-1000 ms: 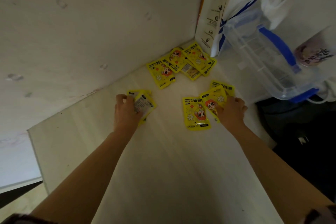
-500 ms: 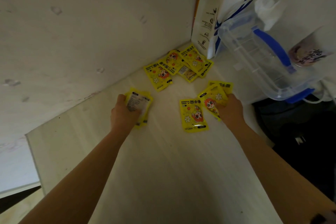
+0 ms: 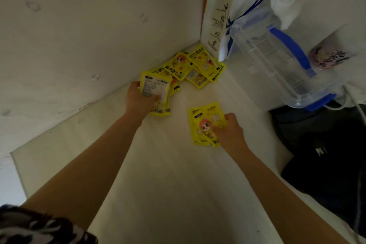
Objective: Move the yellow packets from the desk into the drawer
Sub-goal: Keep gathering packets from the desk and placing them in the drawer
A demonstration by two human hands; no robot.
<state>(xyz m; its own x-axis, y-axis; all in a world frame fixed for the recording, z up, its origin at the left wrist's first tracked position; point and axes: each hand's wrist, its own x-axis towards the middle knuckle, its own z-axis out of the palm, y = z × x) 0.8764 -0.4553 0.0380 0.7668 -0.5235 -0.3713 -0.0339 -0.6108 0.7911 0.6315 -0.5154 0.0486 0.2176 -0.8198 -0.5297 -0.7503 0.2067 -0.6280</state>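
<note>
Both bare arms reach forward over the pale table (image 3: 178, 184) toward its back corner. The left hand (image 3: 138, 101) grips a small stack of yellow packets (image 3: 156, 93), thumb pressed on the top one, whose white printed back faces up; the stack is tilted and its upper edge overlaps the nearest packet of the pile behind it. The right hand (image 3: 229, 132) is closed on a second bunch of packets (image 3: 206, 123), fingers curled over their right edge, with a cartoon face with orange hair showing on the top packet. This bunch lies low against the table surface; whether it is lifted clear cannot be told.

A loose pile of more yellow packets (image 3: 190, 65) lies fanned out in the corner where the two walls (image 3: 79, 35) meet, touching the back wall. Just to the right of the pile a white paper bag (image 3: 217, 16) with blue print and the word "coffee" stands against the wall. Beside it a clear plastic box (image 3: 277, 61) with a blue handle leans tilted, with a crumpled white tissue (image 3: 283, 8) above it and a pink printed cup (image 3: 328, 55) on its right. A dark bag (image 3: 326, 154) sits off the table's right edge. A patterned sleeve (image 3: 39, 228) shows at the lower left. No drawer is in view.
</note>
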